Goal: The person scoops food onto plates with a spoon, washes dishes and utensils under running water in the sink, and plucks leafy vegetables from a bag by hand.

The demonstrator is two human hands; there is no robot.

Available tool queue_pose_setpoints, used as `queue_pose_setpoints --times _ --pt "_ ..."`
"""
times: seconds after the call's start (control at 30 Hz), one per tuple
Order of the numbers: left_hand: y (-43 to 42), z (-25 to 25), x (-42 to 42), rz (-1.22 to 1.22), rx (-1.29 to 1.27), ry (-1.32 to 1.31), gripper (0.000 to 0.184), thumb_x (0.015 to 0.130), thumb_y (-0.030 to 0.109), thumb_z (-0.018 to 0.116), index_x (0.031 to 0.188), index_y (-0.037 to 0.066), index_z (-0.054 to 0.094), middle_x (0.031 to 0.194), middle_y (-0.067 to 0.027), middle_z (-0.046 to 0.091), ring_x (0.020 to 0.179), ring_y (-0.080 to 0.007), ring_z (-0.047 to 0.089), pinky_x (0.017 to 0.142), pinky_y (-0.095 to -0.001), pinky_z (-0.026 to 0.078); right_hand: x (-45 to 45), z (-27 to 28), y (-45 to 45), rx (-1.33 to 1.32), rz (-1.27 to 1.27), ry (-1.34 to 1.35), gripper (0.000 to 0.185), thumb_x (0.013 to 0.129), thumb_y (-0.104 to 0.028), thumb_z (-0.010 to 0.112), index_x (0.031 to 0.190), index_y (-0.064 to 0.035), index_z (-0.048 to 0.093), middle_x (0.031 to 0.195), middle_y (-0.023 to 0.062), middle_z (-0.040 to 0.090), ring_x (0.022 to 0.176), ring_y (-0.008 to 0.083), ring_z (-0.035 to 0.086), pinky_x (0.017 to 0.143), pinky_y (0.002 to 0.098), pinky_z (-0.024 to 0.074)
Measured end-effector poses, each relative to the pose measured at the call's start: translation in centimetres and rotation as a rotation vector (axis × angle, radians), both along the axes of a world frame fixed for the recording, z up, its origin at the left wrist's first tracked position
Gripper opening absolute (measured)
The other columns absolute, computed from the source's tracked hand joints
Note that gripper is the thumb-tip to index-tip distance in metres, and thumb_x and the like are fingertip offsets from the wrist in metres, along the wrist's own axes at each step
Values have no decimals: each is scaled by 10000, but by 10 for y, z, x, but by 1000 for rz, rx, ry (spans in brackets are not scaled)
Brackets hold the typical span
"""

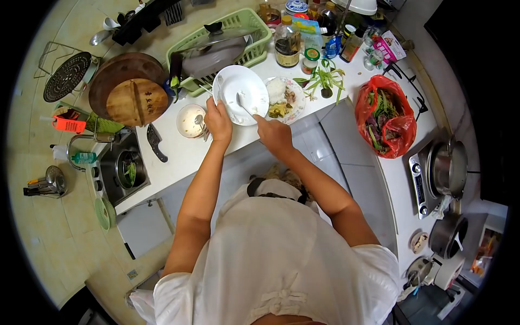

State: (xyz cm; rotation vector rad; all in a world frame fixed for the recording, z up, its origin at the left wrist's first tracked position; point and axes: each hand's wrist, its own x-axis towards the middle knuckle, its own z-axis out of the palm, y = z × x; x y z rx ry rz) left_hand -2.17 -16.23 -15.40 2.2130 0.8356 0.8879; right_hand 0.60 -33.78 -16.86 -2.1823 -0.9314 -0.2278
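My left hand [219, 120] grips the lower left rim of a white plate [246, 86], with thin chopsticks showing beside its fingers. A metal spoon [244, 105] lies over the plate, its handle end in my closed right hand [274, 135]. Just right of the white plate, a patterned plate [292, 111] holds rice and other food. A small bowl [187, 122] with food traces and a spoon in it stands left of my left hand.
A cleaver [155, 142] lies between the sink [143, 176] and the small bowl. Behind stand a green basket [254, 51], a wooden lid [122, 103] and a sauce bottle [287, 46]. To the right are a red bag [401, 132] of greens and a steel pot [450, 168].
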Motion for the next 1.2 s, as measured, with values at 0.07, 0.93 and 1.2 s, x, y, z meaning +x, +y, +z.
queue_pose_setpoints --times 0.07,0.93,1.2 --pt "1 -1 -3 2 -4 -26 239 924 187 473 1064 12 556 772 -211 647 703 -406 623 629 -467 463 -6 7 0 122 44 3 348 763 -67 621 1107 -117 640 581 100 549 512 263 549 468 390 434" --pt "0 16 -5 16 -46 16 282 930 189 468 1118 -6 546 853 -232 650 761 -373 632 689 -434 471 -9 12 -13 132 48 85 309 813 -90 572 1116 -107 632 583 105 559 507 262 552 458 389 432" --pt "1 11 2 12 -18 10 264 924 174 476 1104 -9 536 779 -228 640 702 -378 622 649 -448 456 -17 -2 -18 -36 81 -145 329 758 -72 601 1081 -118 641 571 45 526 533 194 549 482 323 456"
